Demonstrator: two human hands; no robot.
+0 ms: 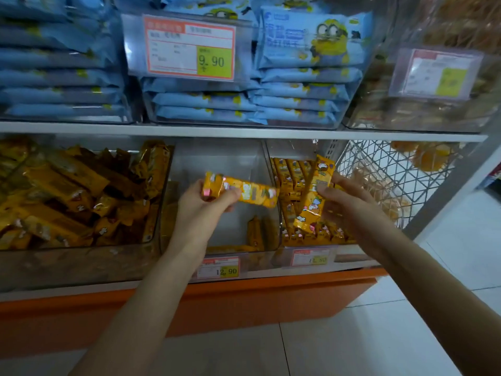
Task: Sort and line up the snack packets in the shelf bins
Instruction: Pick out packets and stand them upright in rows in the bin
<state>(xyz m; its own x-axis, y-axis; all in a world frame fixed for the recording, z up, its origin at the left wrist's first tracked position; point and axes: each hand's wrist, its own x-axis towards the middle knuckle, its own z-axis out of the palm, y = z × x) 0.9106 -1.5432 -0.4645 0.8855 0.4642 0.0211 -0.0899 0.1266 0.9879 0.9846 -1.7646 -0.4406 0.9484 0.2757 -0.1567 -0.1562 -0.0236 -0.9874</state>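
My left hand [206, 204] grips one yellow snack packet [252, 191] by its left end and holds it level in front of the middle clear bin [217, 164]. In that bin only a few yellow packets [256, 234] stand at the front right. My right hand [349, 202] holds a second yellow packet [314, 196] nearly upright, tilted, over the right bin. Below it, rows of upright yellow packets [292, 180] fill that right bin. A heap of loose yellow packets [70, 196] lies in the left bin.
The upper shelf carries clear bins of stacked blue packets [295, 104] and a price tag [189, 47]. A white wire basket [393, 175] with round baked goods stands at the right. Price labels [219, 268] line the lower shelf edge above an orange base [244, 302].
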